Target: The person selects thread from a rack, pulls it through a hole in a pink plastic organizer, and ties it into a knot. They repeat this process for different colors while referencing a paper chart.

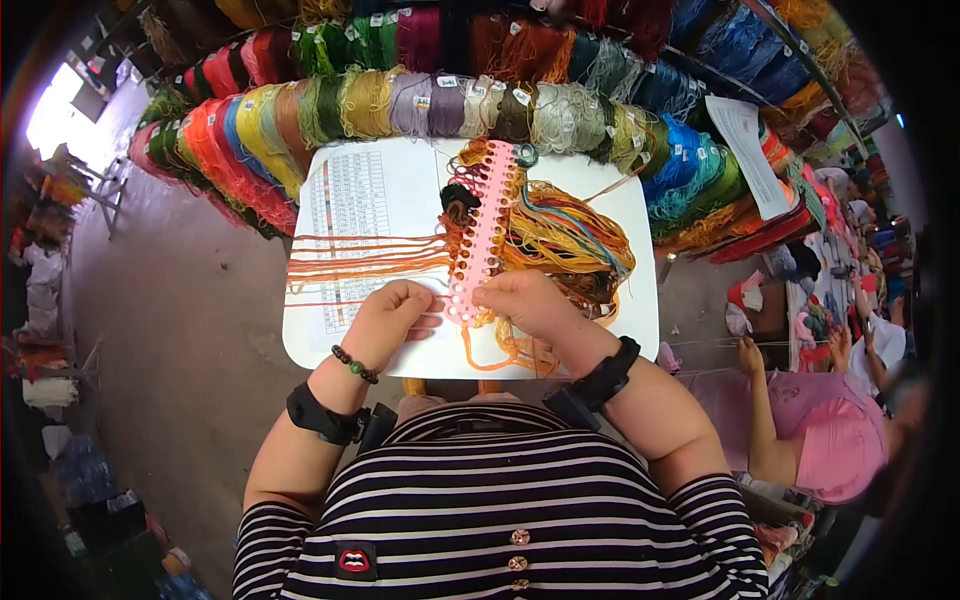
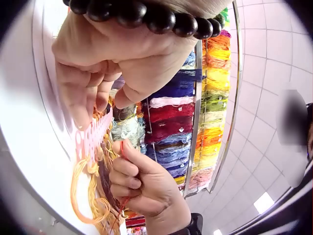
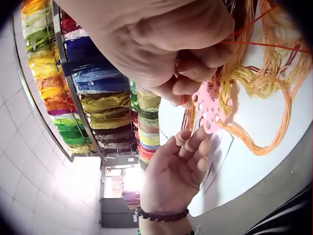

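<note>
A long pink thread card (image 1: 487, 215) with rows of holes lies on a white board (image 1: 400, 190). Orange and brown threads (image 1: 370, 262) run left from it, and a thick bundle of yellow, orange and teal thread (image 1: 575, 235) spreads to its right. My right hand (image 1: 530, 300) pinches a red thread (image 2: 122, 149) between thumb and forefinger, close over the card's near end. Its other fingers are curled in. My left hand (image 1: 392, 315) is on the opposite side, fingertips right at the card's edge, with its thumb (image 2: 124, 99) apart from its fingers.
A printed chart (image 1: 350, 200) lies under the threads on the left. Behind the board hang dense rows of coloured skeins (image 1: 440, 105) with white tags. A paper sheet (image 1: 748, 155) hangs at the right. Another person in pink (image 1: 840, 450) sits further right.
</note>
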Demonstrator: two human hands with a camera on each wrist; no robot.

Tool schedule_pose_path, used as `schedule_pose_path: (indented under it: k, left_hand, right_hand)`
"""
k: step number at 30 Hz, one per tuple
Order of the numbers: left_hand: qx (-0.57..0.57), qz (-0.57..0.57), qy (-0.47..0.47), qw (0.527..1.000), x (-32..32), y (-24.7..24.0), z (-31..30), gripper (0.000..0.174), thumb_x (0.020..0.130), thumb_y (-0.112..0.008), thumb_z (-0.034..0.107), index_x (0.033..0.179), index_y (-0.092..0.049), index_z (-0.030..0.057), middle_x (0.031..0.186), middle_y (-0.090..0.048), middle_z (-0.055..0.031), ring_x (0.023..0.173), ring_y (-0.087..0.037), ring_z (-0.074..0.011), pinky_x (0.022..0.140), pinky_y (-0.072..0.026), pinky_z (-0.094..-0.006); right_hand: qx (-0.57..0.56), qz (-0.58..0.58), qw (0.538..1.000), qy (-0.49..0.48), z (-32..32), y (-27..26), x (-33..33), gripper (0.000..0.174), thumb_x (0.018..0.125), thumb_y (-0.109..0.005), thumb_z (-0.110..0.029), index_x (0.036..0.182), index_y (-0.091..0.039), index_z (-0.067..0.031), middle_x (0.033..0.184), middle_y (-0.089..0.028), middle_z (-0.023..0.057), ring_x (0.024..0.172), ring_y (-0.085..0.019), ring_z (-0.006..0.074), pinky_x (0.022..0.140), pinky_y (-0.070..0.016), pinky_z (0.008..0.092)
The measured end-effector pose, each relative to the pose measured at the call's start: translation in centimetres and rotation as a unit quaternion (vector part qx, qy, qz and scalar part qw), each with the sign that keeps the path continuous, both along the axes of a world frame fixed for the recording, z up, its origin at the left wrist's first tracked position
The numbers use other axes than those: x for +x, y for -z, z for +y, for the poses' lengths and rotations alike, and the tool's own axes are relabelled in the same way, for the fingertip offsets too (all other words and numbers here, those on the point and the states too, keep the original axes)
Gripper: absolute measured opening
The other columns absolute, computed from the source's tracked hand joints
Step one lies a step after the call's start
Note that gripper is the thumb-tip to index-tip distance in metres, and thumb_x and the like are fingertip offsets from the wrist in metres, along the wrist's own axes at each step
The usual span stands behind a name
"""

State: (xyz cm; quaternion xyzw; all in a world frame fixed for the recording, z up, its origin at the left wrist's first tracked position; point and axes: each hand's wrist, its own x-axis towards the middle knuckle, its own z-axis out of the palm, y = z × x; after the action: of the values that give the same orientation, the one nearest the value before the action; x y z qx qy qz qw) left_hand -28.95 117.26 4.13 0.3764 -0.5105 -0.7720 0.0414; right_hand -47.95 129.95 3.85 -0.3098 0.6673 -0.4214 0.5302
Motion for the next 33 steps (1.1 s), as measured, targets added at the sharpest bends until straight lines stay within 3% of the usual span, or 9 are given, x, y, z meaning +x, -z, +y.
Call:
schedule_pose_path:
  k: [2, 5, 8, 11, 14, 20, 29, 33]
  left_hand:
    - [-0.003, -0.008, 0.009, 1.0, -0.3, 0.3, -0.3, 0.021, 0.096, -0.053, 0.022, 0.103, -0.058, 0.0029, 0.1, -0.066, -0.0048, 0.084, -0.063, -0.0107, 0.072, -0.0519, -0.024]
    - [-0.007, -0.006, 0.02, 1.0, -0.5, 1.0, -0.7, 0.02, 0.095, -0.054, 0.018, 0.107, -0.056, 0.002, 0.099, -0.065, -0.0055, 0.082, -0.064, -0.0108, 0.069, -0.052, -0.0227]
    - [-0.016, -0.002, 0.031, 0.999, -0.8, 1.6, -0.8, 0.02, 0.093, -0.055, 0.015, 0.111, -0.053, 0.0042, 0.098, -0.064, -0.0055, 0.082, -0.064, -0.0111, 0.07, -0.0524, -0.0226]
    - [-0.033, 0.015, 0.04, 0.999, -1.1, 2.4, -1.0, 0.024, 0.091, -0.057, 0.009, 0.114, -0.051, 0.0048, 0.095, -0.064, -0.0059, 0.079, -0.064, -0.0101, 0.068, -0.0519, -0.021]
    - [-0.042, 0.026, 0.043, 0.998, -1.4, 2.7, -1.0, 0.028, 0.089, -0.059, 0.005, 0.115, -0.049, 0.0038, 0.089, -0.064, -0.0051, 0.075, -0.063, -0.0084, 0.063, -0.0496, -0.0186]
    - [-0.067, 0.039, 0.06, 0.995, -2.3, 2.6, -0.6, 0.029, 0.089, -0.058, 0.002, 0.116, -0.049, 0.0023, 0.084, -0.067, -0.0028, 0.071, -0.062, -0.0058, 0.055, -0.043, -0.016]
    - [-0.109, 0.034, 0.072, 0.991, -3.1, 2.2, -0.3, 0.037, 0.086, -0.058, -0.003, 0.121, -0.046, -0.0007, 0.084, -0.068, -0.005, 0.07, -0.061, -0.0054, 0.055, -0.043, -0.0171]
    - [-0.219, 0.068, 0.08, 0.97, -2.6, 3.5, -0.4, 0.036, 0.084, -0.059, -0.003, 0.119, -0.05, -0.0017, 0.083, -0.068, -0.0055, 0.07, -0.06, -0.0049, 0.058, -0.0438, -0.0181]
  right_hand:
    - [-0.062, 0.079, 0.995, 0.001, -0.3, 0.8, 1.0, 0.024, 0.086, -0.063, -0.018, 0.1, -0.066, 0.0021, 0.071, -0.065, 0.007, 0.063, -0.061, 0.014, 0.058, -0.0472, 0.0284]
    - [-0.105, 0.112, 0.988, 0.01, -0.9, 1.1, 2.5, 0.022, 0.085, -0.061, -0.014, 0.101, -0.063, 0.0009, 0.073, -0.065, 0.0113, 0.067, -0.064, 0.0175, 0.062, -0.0495, 0.0311]
    - [-0.096, 0.145, 0.985, 0.001, -1.4, 0.7, 3.1, 0.015, 0.09, -0.057, -0.006, 0.103, -0.056, 0.0, 0.071, -0.063, 0.0036, 0.066, -0.059, 0.0089, 0.06, -0.0461, 0.0247]
    - [-0.095, 0.127, 0.987, 0.007, -1.7, 2.2, 2.9, 0.018, 0.084, -0.059, -0.01, 0.098, -0.053, -0.0009, 0.069, -0.062, 0.0117, 0.062, -0.061, 0.0195, 0.059, -0.0474, 0.0319]
    - [-0.077, 0.134, 0.987, -0.038, -1.6, 2.0, 2.3, 0.013, 0.088, -0.057, -0.002, 0.098, -0.048, -0.0015, 0.069, -0.06, 0.0043, 0.061, -0.056, 0.0076, 0.056, -0.0449, 0.0239]
    - [-0.082, 0.078, 0.993, -0.015, -1.5, 1.1, 2.0, 0.017, 0.086, -0.057, 0.0, 0.1, -0.048, 0.0, 0.07, -0.062, 0.0065, 0.062, -0.059, 0.0091, 0.057, -0.0462, 0.0252]
    - [-0.094, 0.161, 0.982, -0.021, -1.3, 1.2, 1.7, 0.016, 0.084, -0.057, -0.001, 0.098, -0.049, -0.0002, 0.073, -0.064, 0.0084, 0.063, -0.061, 0.0105, 0.058, -0.0477, 0.0256]
    - [-0.067, 0.031, 0.997, 0.02, -0.8, 2.1, 1.6, 0.018, 0.084, -0.054, 0.0, 0.101, -0.048, -0.0016, 0.075, -0.065, 0.0088, 0.061, -0.057, 0.0091, 0.056, -0.0452, 0.0244]
